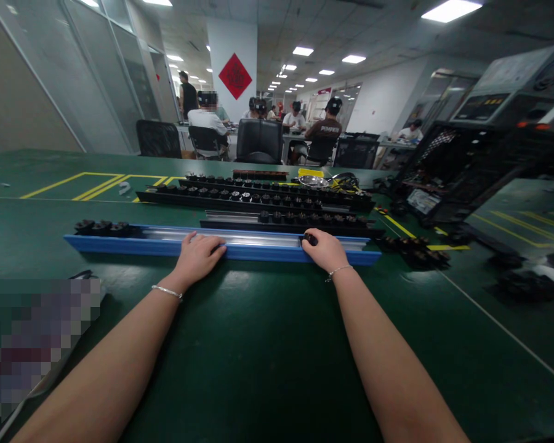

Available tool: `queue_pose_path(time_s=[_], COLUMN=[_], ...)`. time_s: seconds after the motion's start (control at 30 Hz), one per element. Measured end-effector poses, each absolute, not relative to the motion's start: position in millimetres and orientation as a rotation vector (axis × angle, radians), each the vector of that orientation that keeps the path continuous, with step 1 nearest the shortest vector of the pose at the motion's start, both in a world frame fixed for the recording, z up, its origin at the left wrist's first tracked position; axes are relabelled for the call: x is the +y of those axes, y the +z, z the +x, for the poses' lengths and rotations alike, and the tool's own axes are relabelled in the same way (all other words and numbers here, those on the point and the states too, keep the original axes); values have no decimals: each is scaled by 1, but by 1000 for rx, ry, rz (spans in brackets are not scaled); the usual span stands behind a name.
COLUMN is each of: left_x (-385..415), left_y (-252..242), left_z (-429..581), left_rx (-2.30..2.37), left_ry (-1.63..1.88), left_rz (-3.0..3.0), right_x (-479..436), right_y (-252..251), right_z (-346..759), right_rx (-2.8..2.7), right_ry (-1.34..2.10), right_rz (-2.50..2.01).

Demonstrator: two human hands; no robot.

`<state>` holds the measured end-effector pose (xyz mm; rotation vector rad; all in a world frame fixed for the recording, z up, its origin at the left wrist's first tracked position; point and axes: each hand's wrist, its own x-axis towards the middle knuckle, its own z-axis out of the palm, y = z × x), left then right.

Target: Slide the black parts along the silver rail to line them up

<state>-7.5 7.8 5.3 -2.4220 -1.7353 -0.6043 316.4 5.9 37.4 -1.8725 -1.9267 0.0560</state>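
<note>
A long blue channel rail (268,253) with a shiny metal inner track lies across the green table in front of me. Several black round parts (102,227) sit in its left end. Around the rail's near wall, left of its middle, my left hand (199,257) is closed, fingers over the top edge and thumb on the front. Toward the right end, my right hand (327,249) grips a small black part (311,239) in the track; its fingers partly hide the part. A bracelet circles each wrist.
Behind are black rails (240,197) filled with similar parts. Loose black parts (420,252) lie to the right, near a large black machine frame (447,166). A silver dish (313,181) stands farther back. A blurred-out flat object (41,338) is at left. People (325,126) sit beyond the table.
</note>
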Motion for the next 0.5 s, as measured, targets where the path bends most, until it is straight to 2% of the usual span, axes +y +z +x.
queue_pose_path(time_s=[0.5], left_x=[8], left_y=[5], left_z=[-9], left_rx=[-1730], left_ry=[-591], left_rz=[-2417], right_x=[7], right_y=[34], right_z=[325], right_rx=[-1912], right_ry=[-15], right_rz=[-1872])
